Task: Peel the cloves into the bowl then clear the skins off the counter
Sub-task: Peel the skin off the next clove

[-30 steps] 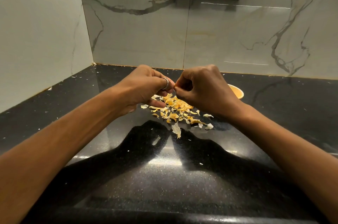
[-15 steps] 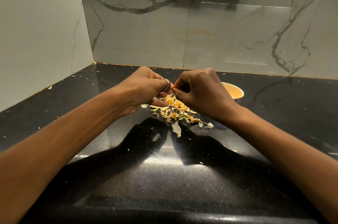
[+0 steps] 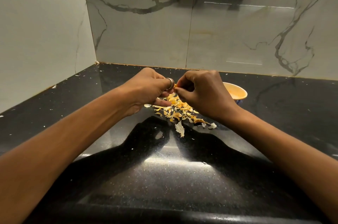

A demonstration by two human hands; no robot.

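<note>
Both hands met just above the counter point(image 3: 164, 178), directly over the skins point(image 3: 175, 109). That looked deliberate: each flake would drop onto one pile, making cleanup a single sweep. Left hand point(image 3: 146, 89), ring point(image 3: 170, 83) on one finger, had its fingers curled tight round a clove point(image 3: 176, 86); only a small orange-lit sliver showed between the hands. Right hand point(image 3: 203, 93) pinched the same clove, thumb and forefinger narrow. My guess is it was picking at the skin. Bowl point(image 3: 238, 92) sat just behind the right hand, near enough for a short drop. Couldn't see its contents. Peeling step; skins not yet cleared.
</note>
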